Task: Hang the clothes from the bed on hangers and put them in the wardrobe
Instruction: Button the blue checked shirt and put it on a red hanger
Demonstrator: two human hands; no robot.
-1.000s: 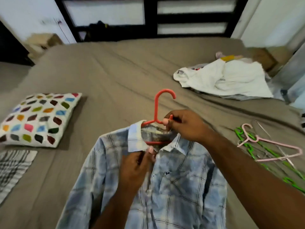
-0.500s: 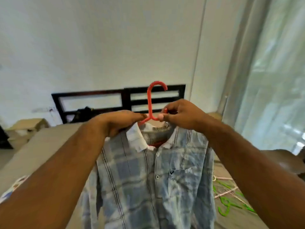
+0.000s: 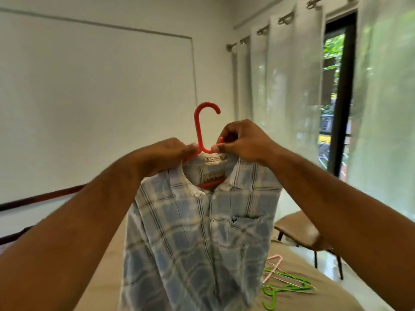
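light: bright daylight through curtains (image 3: 280, 108) at right | blur: slight motion | edges: wide-angle bending

White curtains (image 3: 280, 93) are hanging along the right wall. A brown chair (image 3: 297, 228) is standing below them, near a dark-framed glass door (image 3: 343, 97).

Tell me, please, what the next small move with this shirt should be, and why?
Probably shift the right hand up to the hook of the red hanger. The plaid shirt already sits on the hanger, the left hand grips its other shoulder, and the hook stands free for carrying.
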